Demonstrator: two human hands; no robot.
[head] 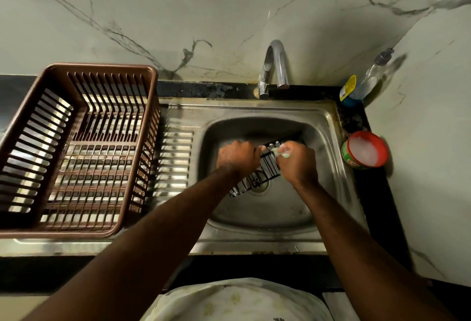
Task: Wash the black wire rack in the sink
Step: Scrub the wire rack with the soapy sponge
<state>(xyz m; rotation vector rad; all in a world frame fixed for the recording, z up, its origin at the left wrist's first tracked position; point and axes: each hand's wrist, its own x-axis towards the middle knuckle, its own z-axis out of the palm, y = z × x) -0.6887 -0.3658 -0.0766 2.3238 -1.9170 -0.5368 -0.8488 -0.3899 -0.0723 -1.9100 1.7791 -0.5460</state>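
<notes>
Holding the black rack point(266, 171) by its upper edge in the clenched left grip point(238, 159); pinching a pale green scrubber point(283, 153) in the right grip point(298, 164), pressed to the wires. Propped at a tilt inside the sink point(267, 215), lower end over the drain point(263, 188). Likely to slip from wet, soapy fingers and clatter down if scrubbed too hard; could also snag the scrubber between wires. Just beside the sink on the worktop, a red-rimmed tub point(365, 150) of foamy soap, green label too cut off to read. In the corner, a pump bottle point(369, 81) with a yellow label, print too small to read.
</notes>
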